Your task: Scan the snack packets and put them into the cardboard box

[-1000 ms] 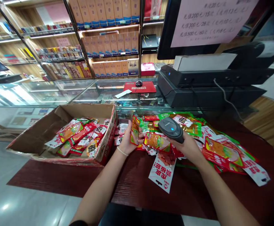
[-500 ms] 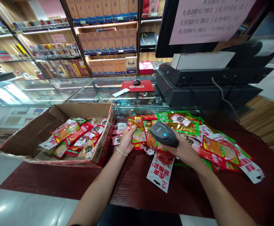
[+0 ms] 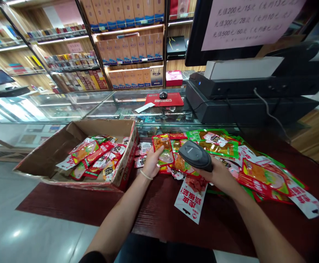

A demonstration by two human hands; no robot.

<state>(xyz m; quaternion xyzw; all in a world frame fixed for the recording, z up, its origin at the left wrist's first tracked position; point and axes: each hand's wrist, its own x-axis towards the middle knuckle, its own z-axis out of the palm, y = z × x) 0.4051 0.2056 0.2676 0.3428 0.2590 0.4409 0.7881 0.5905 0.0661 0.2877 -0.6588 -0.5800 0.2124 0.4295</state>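
My left hand (image 3: 153,160) pinches a red-edged snack packet (image 3: 165,155) near its left side, its barcode strip at the top. Closed around the handle of a dark barcode scanner (image 3: 195,155) is my right hand (image 3: 218,175); the scanner's head points left toward that packet. Below and behind the scanner spreads a pile of red, green and white snack packets (image 3: 266,175). A white packet with red lettering (image 3: 188,201) sticks out of the pile toward me. To the left stands an open cardboard box (image 3: 41,162) with several similar packets (image 3: 93,157) inside.
Behind the dark red tabletop (image 3: 159,219) runs a glass counter (image 3: 102,109) with a red mouse pad (image 3: 173,100) and mouse (image 3: 163,95). A monitor (image 3: 195,40) and black cash-register base (image 3: 247,106) stand at the back right. Shelves of boxed goods (image 3: 132,47) line the wall.
The blue light on the scanner has gone out. The whole view has shifted slightly, so things appear further right. Both hands keep their holds.
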